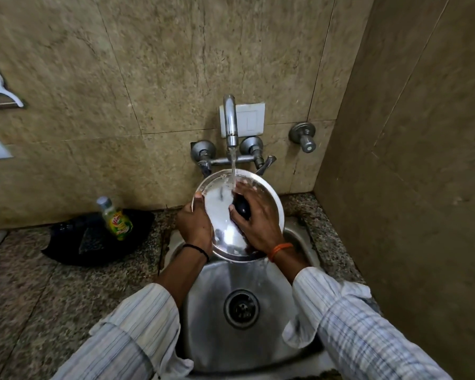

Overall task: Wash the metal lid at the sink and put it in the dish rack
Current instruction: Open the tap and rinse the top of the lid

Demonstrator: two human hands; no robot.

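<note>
Metal lid [220,215] is up over the back of the sink [217,338], tilted toward the camera, directly under the tap [230,122]. Water stream [233,168] is running and lands on the upper part of the lid, right at the right hand's fingertips.

Left hand [195,223] grips the lid's left rim: thumb on the top face near the upper-left edge, fingers curled behind the rim and hidden. A black band sits on that wrist.

Right hand [254,215] lies on the lid's top face, over the centre and right half. Fingers are spread and curled round the black knob [242,205] in the middle of the lid; thumb is on the knob's left side, fingers wrap over the top and right. An orange thread is tied at that wrist. Both sleeves are striped and pushed back from the wrists.

The lid's lower edge overhangs the sink basin; the drain [241,308] is well below it, nearer the camera. The lid's top edge sits just in front of the two tap handles on the wall.

On the bench [52,297], left of the sink: a black cloth-like item [74,242], blurred so I can't tell what it is, with a small bottle [115,219] with a green and yellow label standing on it. Both are well apart from the lid.

A white switch plate [251,116] is on the wall behind the tap. A separate valve [303,135] is on the wall to the right.
</note>
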